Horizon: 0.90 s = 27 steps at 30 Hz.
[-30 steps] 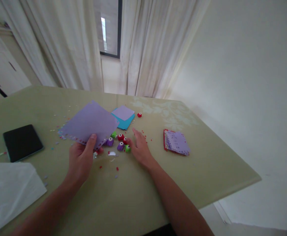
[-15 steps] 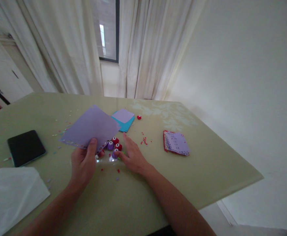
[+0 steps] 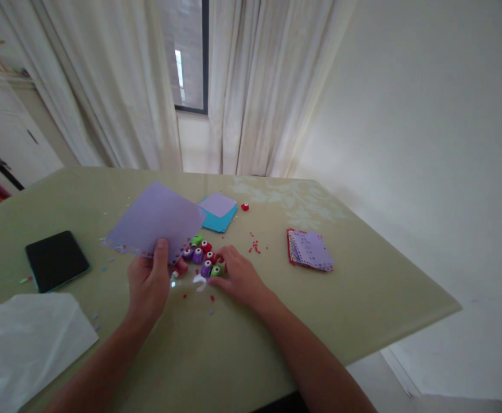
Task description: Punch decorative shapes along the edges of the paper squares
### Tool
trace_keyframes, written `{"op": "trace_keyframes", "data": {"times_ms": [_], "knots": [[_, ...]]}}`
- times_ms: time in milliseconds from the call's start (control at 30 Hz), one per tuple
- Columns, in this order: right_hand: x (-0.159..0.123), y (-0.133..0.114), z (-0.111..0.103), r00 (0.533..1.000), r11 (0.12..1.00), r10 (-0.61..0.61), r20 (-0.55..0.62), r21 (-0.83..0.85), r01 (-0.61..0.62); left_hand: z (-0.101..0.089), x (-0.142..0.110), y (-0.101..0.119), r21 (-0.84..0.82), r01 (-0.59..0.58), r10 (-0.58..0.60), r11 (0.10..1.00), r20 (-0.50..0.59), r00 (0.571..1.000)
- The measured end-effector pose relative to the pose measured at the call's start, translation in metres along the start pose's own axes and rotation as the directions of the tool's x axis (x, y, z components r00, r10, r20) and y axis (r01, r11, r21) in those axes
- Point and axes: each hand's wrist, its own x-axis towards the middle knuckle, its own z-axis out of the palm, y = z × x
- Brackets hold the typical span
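Observation:
My left hand [image 3: 150,284] holds a square sheet of purple paper [image 3: 156,221] by its near edge, thumb on top. Small punched notches run along that edge. Close by, my right hand [image 3: 240,276] has its thumb and fingers around a green paper punch [image 3: 217,270] on the table. Purple paper punches [image 3: 206,268] and red paper punches [image 3: 206,246] cluster beside it, between my hands. Another green punch [image 3: 196,240] lies at the far side of this cluster, by the sheet's right edge.
Behind lie blue and purple paper squares [image 3: 219,221] and a lone red punch [image 3: 244,206]. A stack of punched paper [image 3: 312,250] sits right, past red paper bits [image 3: 255,246]. At left are a black tablet-like device [image 3: 57,261] and white tissue [image 3: 31,338].
My right hand has closed in from open fingers around the green punch. The purple sheet has shifted slightly left in my left hand. The view has moved a little.

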Motion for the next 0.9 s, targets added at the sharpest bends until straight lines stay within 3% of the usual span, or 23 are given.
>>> {"op": "trace_keyframes", "data": {"times_ms": [100,233,367,500,533,600,800,900], "knots": [[0.001,0.007,-0.006,0.997,0.997,0.077,0.031,0.001,-0.077,0.001,0.002,-0.004,0.010,0.038,-0.039,0.999,0.098,0.994],[0.002,0.014,-0.007,0.996,0.996,0.091,-0.018,0.012,-0.091,0.001,0.001,0.002,0.065,0.059,-0.066,0.996,0.113,0.991],[0.001,0.014,-0.003,0.998,0.998,0.051,-0.042,0.036,-0.049,-0.006,0.010,-0.001,0.095,0.053,-0.053,0.994,-0.001,0.999],[0.000,0.012,0.002,0.997,1.000,0.018,-0.078,-0.023,-0.020,-0.017,0.037,-0.018,0.193,-0.113,0.151,0.975,-0.195,0.969],[0.001,0.012,0.003,0.997,0.999,0.002,-0.077,-0.037,-0.005,-0.019,0.044,-0.023,0.204,-0.117,0.158,0.972,-0.197,0.968],[0.003,0.012,0.006,0.998,0.998,-0.032,-0.053,-0.056,0.029,-0.021,0.054,-0.031,0.224,-0.116,0.154,0.968,-0.161,0.975],[0.014,0.008,0.018,0.990,0.984,-0.122,0.071,-0.123,0.130,-0.004,0.056,-0.043,0.347,-0.125,0.084,0.930,0.131,0.988],[0.016,0.007,0.021,0.988,0.977,-0.124,0.088,-0.162,0.137,0.005,0.056,-0.046,0.410,-0.129,0.059,0.903,0.178,0.982]]}}
